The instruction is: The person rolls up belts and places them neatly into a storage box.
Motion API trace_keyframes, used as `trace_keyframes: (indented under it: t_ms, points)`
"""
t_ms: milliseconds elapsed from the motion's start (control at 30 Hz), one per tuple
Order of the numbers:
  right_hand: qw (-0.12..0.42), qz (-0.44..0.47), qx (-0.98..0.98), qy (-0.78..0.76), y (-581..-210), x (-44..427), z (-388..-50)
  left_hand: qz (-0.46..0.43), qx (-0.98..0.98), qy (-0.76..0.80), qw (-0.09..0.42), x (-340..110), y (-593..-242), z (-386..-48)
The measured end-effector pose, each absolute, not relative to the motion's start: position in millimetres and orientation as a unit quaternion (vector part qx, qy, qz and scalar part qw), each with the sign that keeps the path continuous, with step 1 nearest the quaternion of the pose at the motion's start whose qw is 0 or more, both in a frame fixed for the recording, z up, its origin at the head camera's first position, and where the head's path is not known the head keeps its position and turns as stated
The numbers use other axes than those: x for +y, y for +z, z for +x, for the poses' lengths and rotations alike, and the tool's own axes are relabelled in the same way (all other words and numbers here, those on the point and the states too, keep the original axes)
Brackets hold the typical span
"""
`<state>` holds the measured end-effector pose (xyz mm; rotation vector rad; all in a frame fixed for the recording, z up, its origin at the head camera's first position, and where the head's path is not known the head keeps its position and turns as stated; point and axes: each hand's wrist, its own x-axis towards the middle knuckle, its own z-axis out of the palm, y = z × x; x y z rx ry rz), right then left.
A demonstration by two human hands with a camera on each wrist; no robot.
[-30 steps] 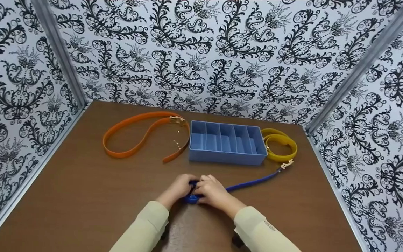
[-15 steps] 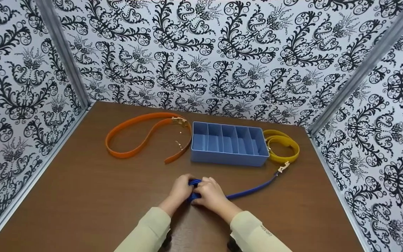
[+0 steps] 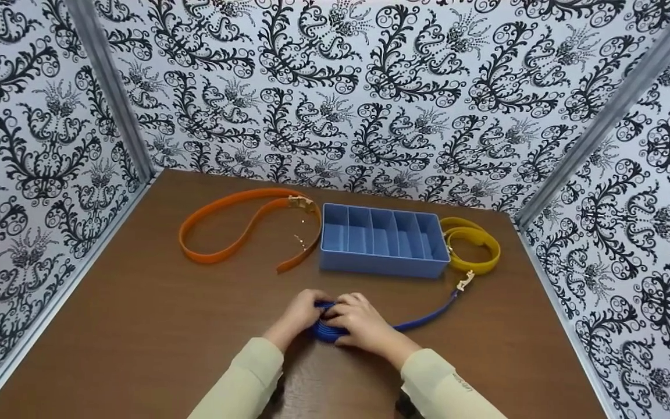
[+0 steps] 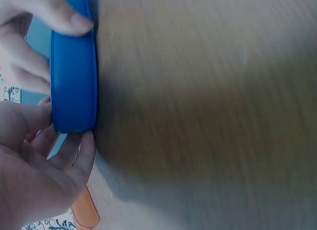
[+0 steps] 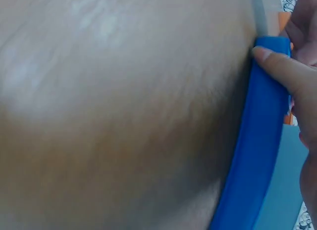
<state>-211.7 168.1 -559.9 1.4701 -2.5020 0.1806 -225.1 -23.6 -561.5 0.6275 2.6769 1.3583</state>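
Observation:
A blue leash, a flat strap wound into a coil (image 3: 328, 333), lies on the table between both hands. My left hand (image 3: 300, 312) holds the coil's left side; in the left wrist view its fingers (image 4: 85, 158) curl against the coil's edge. My right hand (image 3: 364, 327) grips the coil from the right. In the right wrist view, its thumb (image 5: 277, 64) presses the outer face of the strap (image 5: 262, 126). A loose tail (image 3: 428, 318) runs right from under the right hand to a gold-coloured clip (image 3: 465, 281). The hands partly hide the coil's centre.
Behind the hands stands a blue tray (image 3: 384, 265) with several compartments. Left of it an orange leash (image 3: 218, 256) lies in a loose loop with a gold-coloured clip. A coiled yellow leash (image 3: 489, 256) sits at the tray's right. Patterned walls enclose the brown table (image 3: 137, 326).
The blue leash's clip end has slid left and nearer to me. My right hand has shifted slightly right, and more of the coil's near side shows. The orange and yellow leashes stay put.

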Motion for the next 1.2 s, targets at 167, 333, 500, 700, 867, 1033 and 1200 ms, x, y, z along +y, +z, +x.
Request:
trace_keyframes:
  t_ms: [167, 333, 500, 700, 867, 1033, 1200]
  points:
    - [0.098, 0.521, -0.846, 0.055, -552.1, 172.3, -218.0, 0.226, 0.872, 0.433, 0.043, -25.0, -561.2, -227.4]
    - [0.11, 0.526, -0.842, 0.05, -550.2, 165.6, -222.0, 0.25, 0.868, 0.427, 0.037, -25.3, -562.6, -228.1]
    - [0.113, 0.515, -0.849, 0.03, -550.8, 156.0, -220.7, 0.246, 0.869, 0.428, 0.024, -26.3, -566.0, -227.4]
    - [0.096, 0.475, -0.874, 0.017, -553.3, 144.4, -214.7, 0.219, 0.847, 0.482, 0.036, -23.2, -570.3, -221.3]
    - [0.091, 0.433, -0.897, 0.021, -558.8, 137.8, -210.4, 0.133, 0.87, 0.473, 0.041, -18.4, -567.0, -216.2]
    - [0.095, 0.422, -0.901, 0.023, -559.2, 139.7, -209.5, 0.096, 0.894, 0.435, 0.05, -15.1, -562.3, -216.1]
    - [0.112, 0.458, -0.882, 0.017, -557.4, 148.2, -212.0, 0.147, 0.9, 0.407, 0.042, -13.6, -559.5, -219.2]
